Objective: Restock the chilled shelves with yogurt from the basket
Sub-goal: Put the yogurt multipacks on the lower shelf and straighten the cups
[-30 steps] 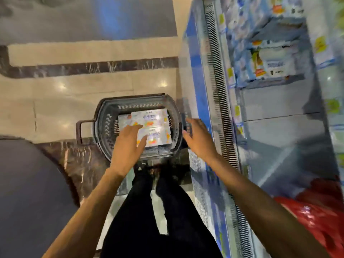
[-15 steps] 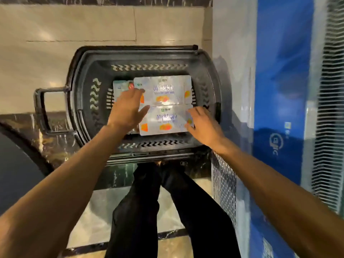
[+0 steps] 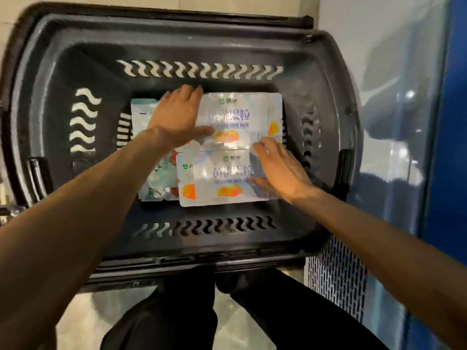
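Head view, dark basket (image 3: 177, 44) beside the blue chiller front (image 3: 452, 147), left hand (image 3: 177, 117) flat, fingers straight, on far yogurt pack (image 3: 240, 114), right hand (image 3: 280, 170) spread loosely over near yogurt pack (image 3: 214, 183), both packs inside the basket

One dark plastic basket (image 3: 75, 46). Inside it, two foil-topped peach yogurt packs on top: one by the basket's far wall (image 3: 240, 114), one by its near wall (image 3: 214, 178). At least one more pack with red fruit (image 3: 156, 183) shows beneath them, toward the basket's left wall; the full count is hidden. Two bare hands over the basket, left hand (image 3: 177, 117) and right hand (image 3: 278, 168). One blue chiller cabinet (image 3: 449, 147) to the basket's right.
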